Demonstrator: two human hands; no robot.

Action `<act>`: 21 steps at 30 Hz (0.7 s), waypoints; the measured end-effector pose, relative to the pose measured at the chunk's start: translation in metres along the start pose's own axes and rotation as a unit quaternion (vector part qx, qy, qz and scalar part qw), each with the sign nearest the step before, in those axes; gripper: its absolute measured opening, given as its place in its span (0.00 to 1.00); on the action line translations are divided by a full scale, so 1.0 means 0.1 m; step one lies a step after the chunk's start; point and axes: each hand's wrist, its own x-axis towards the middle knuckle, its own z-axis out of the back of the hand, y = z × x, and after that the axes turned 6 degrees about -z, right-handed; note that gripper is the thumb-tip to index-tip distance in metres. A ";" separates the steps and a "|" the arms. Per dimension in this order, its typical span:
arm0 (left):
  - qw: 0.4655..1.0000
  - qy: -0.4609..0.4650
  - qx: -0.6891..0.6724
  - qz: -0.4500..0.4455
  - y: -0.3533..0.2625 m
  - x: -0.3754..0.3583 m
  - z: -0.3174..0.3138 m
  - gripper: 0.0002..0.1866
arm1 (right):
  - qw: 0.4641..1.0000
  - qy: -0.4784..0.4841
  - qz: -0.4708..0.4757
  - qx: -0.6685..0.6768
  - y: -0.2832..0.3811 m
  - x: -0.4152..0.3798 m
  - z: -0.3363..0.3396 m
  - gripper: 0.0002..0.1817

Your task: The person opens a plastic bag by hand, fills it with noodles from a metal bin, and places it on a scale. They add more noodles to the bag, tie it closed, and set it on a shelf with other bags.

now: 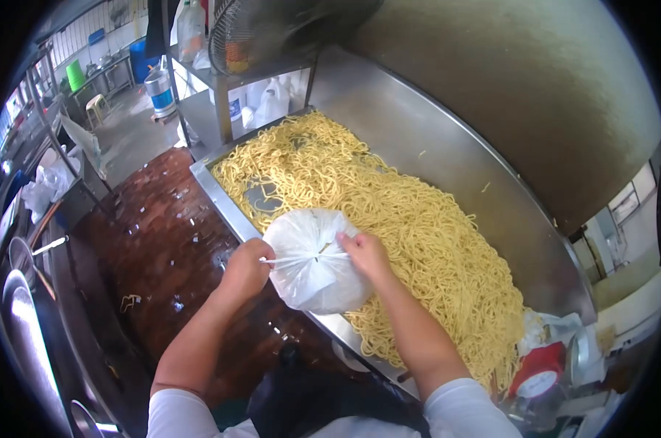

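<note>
Plastic bag (317,281), whitish and semi-see-through, looks pretty full and round — the film bunches up into creases near its middle. It's at the near edge of the metal desk (225,201), right by a big spread of yellow noodles (418,241). Left hand (248,269) is closed up, fingers clamped on a twisted end of the bag's plastic pulled out to the side. Right hand (365,255) is partly open, thumb and fingers against the other side of the bag — can't tell how firmly it's pinching, though.
</note>
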 end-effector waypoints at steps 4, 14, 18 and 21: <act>0.798 0.015 -0.582 0.157 -0.27 0.30 -0.20 0.18 | 0.992 0.107 0.048 0.044 0.03 -0.53 0.14 0.22; 0.974 0.065 -0.208 -0.057 -0.20 0.72 -0.85 0.12 | 0.948 -0.109 0.296 0.033 0.52 -0.54 0.30 0.11; 0.972 -0.110 -0.202 -0.047 -0.37 0.63 -0.84 0.14 | 0.943 -0.078 0.312 0.080 0.49 -0.53 0.06 0.11; 0.996 -0.086 0.017 -0.001 -0.55 0.53 -0.65 0.20 | 0.970 -0.103 0.220 0.033 0.50 -0.43 -0.01 0.12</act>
